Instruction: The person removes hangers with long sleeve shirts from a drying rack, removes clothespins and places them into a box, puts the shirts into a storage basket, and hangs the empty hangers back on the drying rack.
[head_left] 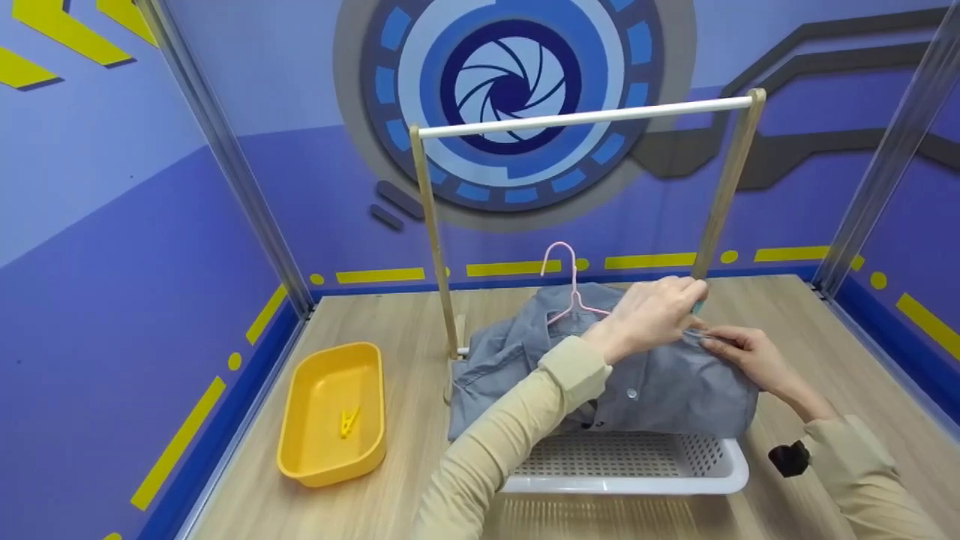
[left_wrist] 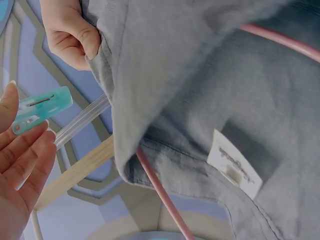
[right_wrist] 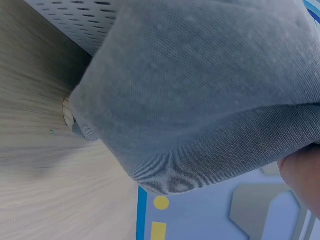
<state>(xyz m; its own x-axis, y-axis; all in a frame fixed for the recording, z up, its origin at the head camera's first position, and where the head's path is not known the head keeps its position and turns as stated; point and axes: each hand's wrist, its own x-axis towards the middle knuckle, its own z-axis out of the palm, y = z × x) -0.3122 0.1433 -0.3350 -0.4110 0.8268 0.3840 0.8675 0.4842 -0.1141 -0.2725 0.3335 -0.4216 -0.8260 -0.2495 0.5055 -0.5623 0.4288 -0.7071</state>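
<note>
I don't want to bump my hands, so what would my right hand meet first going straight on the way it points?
The gray shirt, whose edge your right hand is pinching; past that, your left hand seems to be in line, though the depth between them is unclear.

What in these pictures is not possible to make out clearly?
Head view: the ends of the pink hanger, hidden by the gray shirt.
Head view: most of the turquoise clip, hidden by the left hand.
Left wrist view: marking on the white tag, too blurred to read.
Right wrist view: most of the right hand, cut off by the right edge.
</note>
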